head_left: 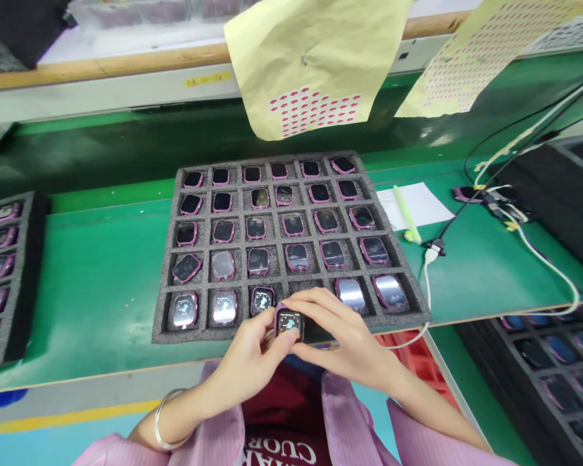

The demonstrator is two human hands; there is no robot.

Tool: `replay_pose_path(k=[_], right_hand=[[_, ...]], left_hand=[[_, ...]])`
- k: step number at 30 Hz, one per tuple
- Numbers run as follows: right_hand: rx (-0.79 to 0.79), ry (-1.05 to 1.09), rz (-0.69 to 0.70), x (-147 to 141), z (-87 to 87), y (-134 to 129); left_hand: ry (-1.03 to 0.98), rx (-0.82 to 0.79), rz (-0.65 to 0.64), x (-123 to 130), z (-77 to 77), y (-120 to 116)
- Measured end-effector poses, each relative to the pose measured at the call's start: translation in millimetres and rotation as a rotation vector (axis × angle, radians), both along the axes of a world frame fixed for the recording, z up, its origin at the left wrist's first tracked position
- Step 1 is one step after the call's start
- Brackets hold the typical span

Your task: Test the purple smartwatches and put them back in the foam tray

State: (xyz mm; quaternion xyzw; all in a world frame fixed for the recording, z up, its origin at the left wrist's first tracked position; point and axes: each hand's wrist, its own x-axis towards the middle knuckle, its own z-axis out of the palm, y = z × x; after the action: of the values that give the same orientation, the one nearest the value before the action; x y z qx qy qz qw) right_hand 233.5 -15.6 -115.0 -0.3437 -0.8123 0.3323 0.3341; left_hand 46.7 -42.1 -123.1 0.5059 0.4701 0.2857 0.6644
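My left hand (245, 353) grips a smartwatch case (290, 322) with a purple frame and a lit dial, its thumb across the lower part of the screen. On the same watch, from the other side, my right hand (342, 333) rests its fingertips at the top edge and its thumb low on the right. Just beyond both hands lies a grey foam tray (284, 289) with rows of purple-framed watch cases in its compartments. Several in the front row, such as the nearest watch (262, 300), show lit screens. The underside of the held watch is hidden.
A white cable (426, 285) runs over the table edge and passes behind my right hand. To the right are a green pen (406, 213) on white paper (430, 202) and tangled cables (508, 206). More foam trays stand left (26, 291) and right. Yellow sticker sheets (315, 58) hang above.
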Motion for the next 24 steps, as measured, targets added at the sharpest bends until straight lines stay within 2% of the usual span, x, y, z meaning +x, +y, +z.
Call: replay_pose_path(k=[4, 7, 9, 12, 15, 18, 21, 24], right_hand=[[0.048, -0.038, -0.082, 17.0, 1.7, 9.6], [0.143, -0.301, -0.153, 29.1, -1.8, 15.3], [0.154, -0.471, -0.109, 37.1, -0.3, 16.9], [0.134, -0.579, -0.033, 53.0, 10.6, 16.8], [0.149, -0.676, -0.02, 68.2, 21.0, 16.0], [0.149, -0.787, -0.025, 73.1, 21.1, 16.4], [0.153, -0.838, -0.031, 73.6, 16.3, 19.4], [0.162, -0.744, -0.011, 78.5, 15.7, 21.6]], left_hand=[[0.058, 0.017, -0.144, -8.5, 1.7, -6.2], [0.029, -0.032, -0.144, -9.1, 3.6, -7.1], [-0.013, -0.051, -0.134, -4.3, 5.3, -4.3], [-0.065, -0.043, -0.142, 8.1, 7.3, 3.0], [-0.102, -0.044, -0.183, 21.5, 6.3, 10.7], [-0.163, -0.082, -0.22, 32.1, 3.1, 17.2], [-0.182, -0.114, -0.214, 37.1, 0.1, 21.9], [-0.175, -0.147, -0.208, 36.6, -1.9, 24.1]])
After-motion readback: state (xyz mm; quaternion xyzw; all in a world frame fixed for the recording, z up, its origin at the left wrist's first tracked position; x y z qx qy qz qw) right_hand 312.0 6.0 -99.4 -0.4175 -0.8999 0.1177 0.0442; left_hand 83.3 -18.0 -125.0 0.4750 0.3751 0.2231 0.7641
